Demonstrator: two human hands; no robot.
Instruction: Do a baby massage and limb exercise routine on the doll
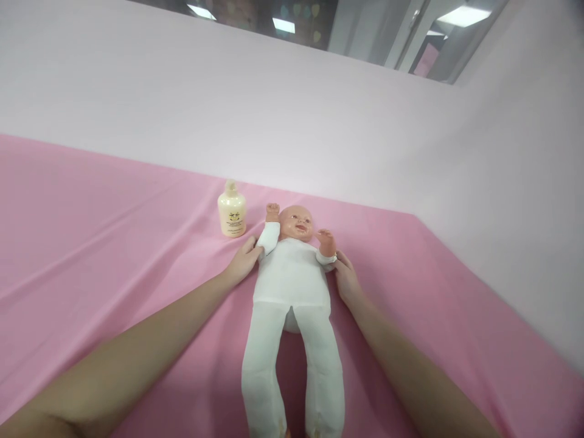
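While my left hand point(245, 260) and right hand point(347, 278) grasp the baby doll point(292, 274) by its arms, cream-coloured pump bottle point(232, 210) beside shows dark emblem point(234, 216), print point(235, 227) too small to read.

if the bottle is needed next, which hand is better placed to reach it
Likely the left hand: it is at the doll's arm on the bottle's side, close by. The right hand is across the doll, at its other arm.
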